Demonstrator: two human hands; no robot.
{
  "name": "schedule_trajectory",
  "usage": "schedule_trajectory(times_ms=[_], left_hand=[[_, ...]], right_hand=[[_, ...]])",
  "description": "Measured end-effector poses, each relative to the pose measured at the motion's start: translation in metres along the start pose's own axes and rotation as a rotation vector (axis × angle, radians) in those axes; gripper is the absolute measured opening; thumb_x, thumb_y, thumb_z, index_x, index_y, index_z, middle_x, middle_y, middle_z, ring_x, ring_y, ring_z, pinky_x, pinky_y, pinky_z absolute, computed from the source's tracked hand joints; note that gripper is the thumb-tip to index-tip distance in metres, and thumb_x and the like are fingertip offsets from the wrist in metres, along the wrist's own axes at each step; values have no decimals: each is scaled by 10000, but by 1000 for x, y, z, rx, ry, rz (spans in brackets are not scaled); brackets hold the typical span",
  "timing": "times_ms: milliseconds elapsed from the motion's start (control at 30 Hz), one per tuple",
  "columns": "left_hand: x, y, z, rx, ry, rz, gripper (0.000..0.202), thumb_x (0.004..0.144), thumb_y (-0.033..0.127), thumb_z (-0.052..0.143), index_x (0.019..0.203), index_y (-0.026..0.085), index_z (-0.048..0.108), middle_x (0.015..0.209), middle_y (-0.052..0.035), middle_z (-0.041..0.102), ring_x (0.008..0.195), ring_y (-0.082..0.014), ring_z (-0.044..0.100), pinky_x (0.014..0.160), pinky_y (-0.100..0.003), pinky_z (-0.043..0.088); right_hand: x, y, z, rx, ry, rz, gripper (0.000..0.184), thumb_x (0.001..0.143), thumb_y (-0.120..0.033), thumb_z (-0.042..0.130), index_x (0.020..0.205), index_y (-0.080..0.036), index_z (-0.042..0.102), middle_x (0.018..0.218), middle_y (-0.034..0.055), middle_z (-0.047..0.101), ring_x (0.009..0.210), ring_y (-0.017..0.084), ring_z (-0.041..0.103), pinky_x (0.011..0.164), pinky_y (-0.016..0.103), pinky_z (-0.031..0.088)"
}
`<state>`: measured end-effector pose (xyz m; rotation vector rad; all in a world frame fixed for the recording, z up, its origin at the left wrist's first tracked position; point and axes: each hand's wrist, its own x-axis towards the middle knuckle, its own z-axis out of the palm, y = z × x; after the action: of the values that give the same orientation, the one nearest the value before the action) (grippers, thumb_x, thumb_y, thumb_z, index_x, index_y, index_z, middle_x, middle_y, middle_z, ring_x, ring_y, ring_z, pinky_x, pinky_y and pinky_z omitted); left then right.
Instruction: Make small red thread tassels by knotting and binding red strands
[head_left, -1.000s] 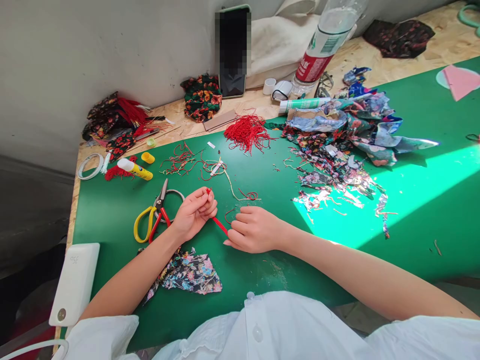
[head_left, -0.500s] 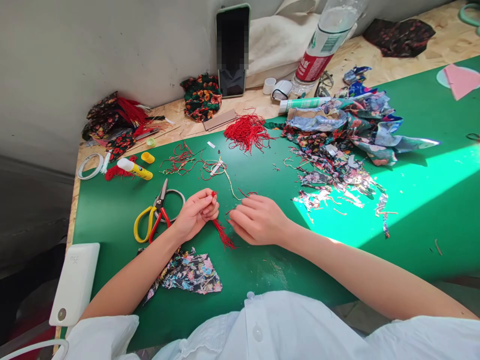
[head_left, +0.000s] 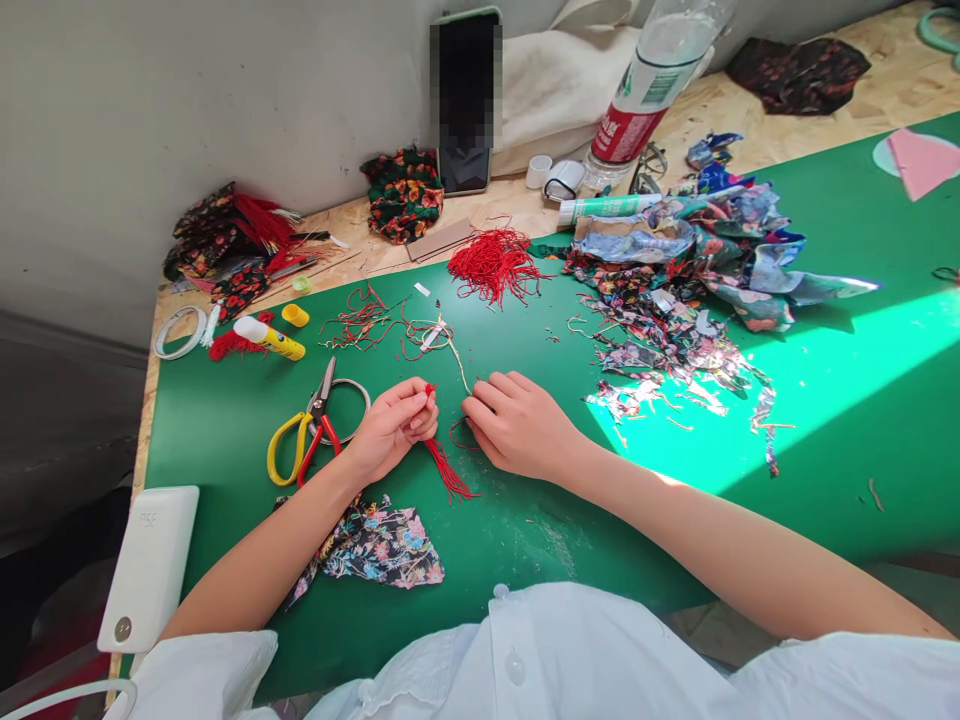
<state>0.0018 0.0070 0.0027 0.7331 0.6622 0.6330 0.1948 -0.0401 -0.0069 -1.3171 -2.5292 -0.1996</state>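
My left hand is closed around a red thread tassel. The bound top pokes out above the thumb, and the loose strands fan out below the fingers toward the right. Resting low over the green mat, my right hand has its fingers curled together on a thin red thread, which loops out at the left of the fingertips. A cream cord runs down to the same fingertips. Scissors with one yellow and one red handle lie left of my left hand, over a grey ring.
Behind the hands are a red thread pile and tangled threads. A glue stick lies at left, a floral fabric piece in front. Fabric scraps and a bottle are at right, a power bank at near left.
My right hand has shifted slightly up and right, covering the red thread that showed above it. The tassel's strands have swung a little to the right. My left hand stays in place.
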Motion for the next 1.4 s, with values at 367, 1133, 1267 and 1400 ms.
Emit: schedule_trajectory(times_ms=[367,1133,1267,1400], left_hand=[[0,-2,2,53,7,21,157,838,253,623,752,138,559,678,36,471,476,-11,306,508,-193,246],[-4,-6,-5,449,-122,-48,240,876,397,564,832,162,552,641,41,450,556,-53,351,525,-188,288],[-4,-5,-4,471,-121,-35,244,870,396,569,822,157,566,651,37,433,584,-65,352,553,-196,303],[-4,-5,-3,498,-118,-24,251,862,398,577,813,152,583,659,29,439,599,-75,357,567,-208,308]], right_hand=[[1,1,1,66,135,-18,177,902,-180,480,750,-152,566,687,33,524,691,162,373,646,306,254],[1,-4,-2,233,439,-19,87,884,-235,591,826,-170,592,622,-10,535,657,133,379,604,283,302],[1,-4,-1,231,448,-14,85,885,-234,590,829,-170,593,622,-10,536,659,134,380,607,284,299],[0,-5,-2,234,442,-4,79,881,-224,589,826,-168,597,620,-6,533,660,137,387,611,289,298]])
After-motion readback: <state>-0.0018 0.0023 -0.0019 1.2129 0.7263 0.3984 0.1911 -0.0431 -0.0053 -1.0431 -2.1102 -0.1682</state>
